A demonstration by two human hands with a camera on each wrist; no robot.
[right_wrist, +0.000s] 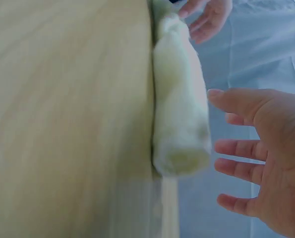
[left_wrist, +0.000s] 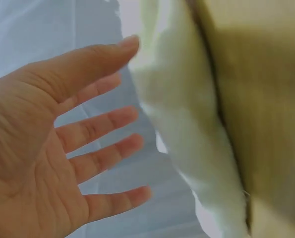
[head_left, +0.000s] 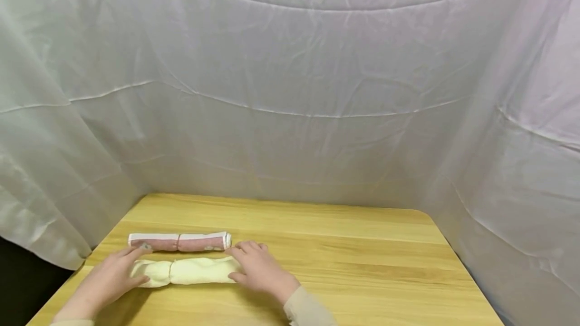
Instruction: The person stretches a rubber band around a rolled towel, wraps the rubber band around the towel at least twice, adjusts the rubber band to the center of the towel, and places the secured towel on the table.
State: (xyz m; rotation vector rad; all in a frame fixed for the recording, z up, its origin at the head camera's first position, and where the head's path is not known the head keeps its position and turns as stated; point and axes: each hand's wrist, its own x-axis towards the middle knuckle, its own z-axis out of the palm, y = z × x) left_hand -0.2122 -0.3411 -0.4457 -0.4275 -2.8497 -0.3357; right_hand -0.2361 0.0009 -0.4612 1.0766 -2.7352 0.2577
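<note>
A rolled cream towel (head_left: 190,270) lies on the wooden table (head_left: 362,265) near its front left. Just behind it, parallel, lies a rolled pink towel (head_left: 178,241) with white edges. My left hand (head_left: 129,267) is at the cream roll's left end and my right hand (head_left: 242,264) at its right end. In the left wrist view the left hand (left_wrist: 102,91) is spread, thumb tip close to the cream towel (left_wrist: 187,124). The right hand (right_wrist: 229,136) is likewise spread, a small gap from the cream roll's (right_wrist: 179,109) end. Neither hand grips anything.
White cloth (head_left: 290,89) hangs as a backdrop behind the table and along both sides. The table's far edge and right edge meet this cloth. The wooden top (right_wrist: 63,124) stretches bare to the right of the towels.
</note>
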